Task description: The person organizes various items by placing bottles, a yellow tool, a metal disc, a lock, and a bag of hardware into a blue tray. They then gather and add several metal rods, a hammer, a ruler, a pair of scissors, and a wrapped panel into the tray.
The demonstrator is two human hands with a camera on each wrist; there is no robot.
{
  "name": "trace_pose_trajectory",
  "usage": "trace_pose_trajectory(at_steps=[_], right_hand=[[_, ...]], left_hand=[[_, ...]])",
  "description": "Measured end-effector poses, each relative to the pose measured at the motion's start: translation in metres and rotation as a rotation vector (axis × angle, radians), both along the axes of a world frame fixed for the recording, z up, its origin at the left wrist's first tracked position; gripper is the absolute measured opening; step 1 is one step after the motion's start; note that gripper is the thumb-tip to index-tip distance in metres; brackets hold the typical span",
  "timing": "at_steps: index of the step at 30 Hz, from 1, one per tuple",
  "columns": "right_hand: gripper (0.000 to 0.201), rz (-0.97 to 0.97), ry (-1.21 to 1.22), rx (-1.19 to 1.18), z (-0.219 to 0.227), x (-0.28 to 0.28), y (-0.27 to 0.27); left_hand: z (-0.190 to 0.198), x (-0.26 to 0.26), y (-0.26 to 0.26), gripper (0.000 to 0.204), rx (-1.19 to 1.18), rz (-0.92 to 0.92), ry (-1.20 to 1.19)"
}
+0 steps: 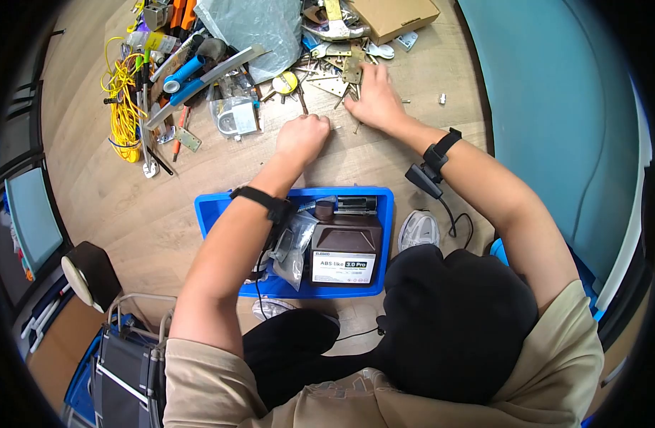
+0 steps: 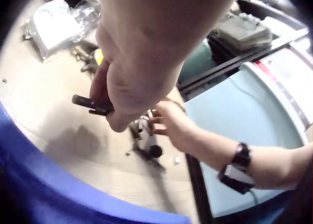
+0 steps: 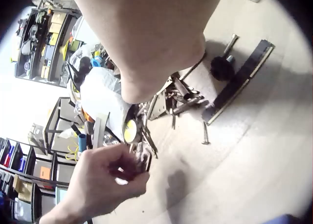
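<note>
My left hand (image 1: 306, 139) is curled into a loose fist at the near side of the hardware pile. Dark, slim metal pieces (image 2: 85, 102) stick out from its fingers in the left wrist view; their exact kind I cannot tell. My right hand (image 1: 379, 101) reaches into the pile, thumb and fingers apart beside a brass hinge (image 1: 353, 65). Its fingertips are hidden behind the wrist in the right wrist view. A screw (image 3: 205, 133), a dark metal strip (image 3: 239, 82) and a black round knob (image 3: 222, 68) lie near that hand.
A yellow tape measure (image 1: 285, 83), a clear plastic bag (image 1: 252, 36), a hammer (image 1: 334, 21) and a cardboard box (image 1: 395, 18) surround the pile. Yellow cord (image 1: 120, 107) and tools lie left. A blue bin (image 1: 388, 242) holding a brown bottle (image 1: 345, 235) stands below my arms.
</note>
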State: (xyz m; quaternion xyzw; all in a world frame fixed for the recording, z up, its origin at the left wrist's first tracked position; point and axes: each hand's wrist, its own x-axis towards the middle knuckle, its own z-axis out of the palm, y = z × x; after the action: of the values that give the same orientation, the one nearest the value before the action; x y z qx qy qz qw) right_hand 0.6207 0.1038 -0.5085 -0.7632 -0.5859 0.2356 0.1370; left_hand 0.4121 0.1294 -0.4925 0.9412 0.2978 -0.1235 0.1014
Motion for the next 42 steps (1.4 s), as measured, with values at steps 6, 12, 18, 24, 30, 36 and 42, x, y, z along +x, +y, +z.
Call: trace_pose_trajectory(at_steps=[6, 12, 18, 24, 30, 36, 42], right_hand=[[0.118, -0.178, -0.103, -0.076, 0.027, -0.01, 0.032], [0.109, -0.16, -0.121, -0.024, 0.009, -0.025, 0.043], [0.098, -0.133, -0.146, 0.113, -0.007, 0.01, 0.044], [0.109, -0.173, -0.185, 0.023, 0.003, 0.03, 0.046], [0.119, -0.132, -0.219, -0.172, -0.001, 0.016, 0.061], [0.114, -0.188, -0.161, -0.212, 0.013, 0.009, 0.068], [0.117, -0.31, 0.055, -0.267, -0.01, 0.016, 0.078]], left_hand=[[0.113, -0.063, -0.004, 0.018, -0.479, -0.018, -0.186], [0.115, -0.15, -0.045, 0.017, -0.52, -0.136, 0.184], [0.103, -0.161, -0.055, 0.019, -0.39, -0.068, 0.19], [0.092, -0.164, -0.038, 0.016, -0.26, -0.109, 0.181], [0.108, -0.122, -0.038, 0.019, -0.318, -0.049, 0.359], [0.05, -0.04, -0.003, 0.045, -0.305, 0.617, -0.327], [-0.003, 0.009, 0.043, 0.056, -0.457, 1.054, -0.307]])
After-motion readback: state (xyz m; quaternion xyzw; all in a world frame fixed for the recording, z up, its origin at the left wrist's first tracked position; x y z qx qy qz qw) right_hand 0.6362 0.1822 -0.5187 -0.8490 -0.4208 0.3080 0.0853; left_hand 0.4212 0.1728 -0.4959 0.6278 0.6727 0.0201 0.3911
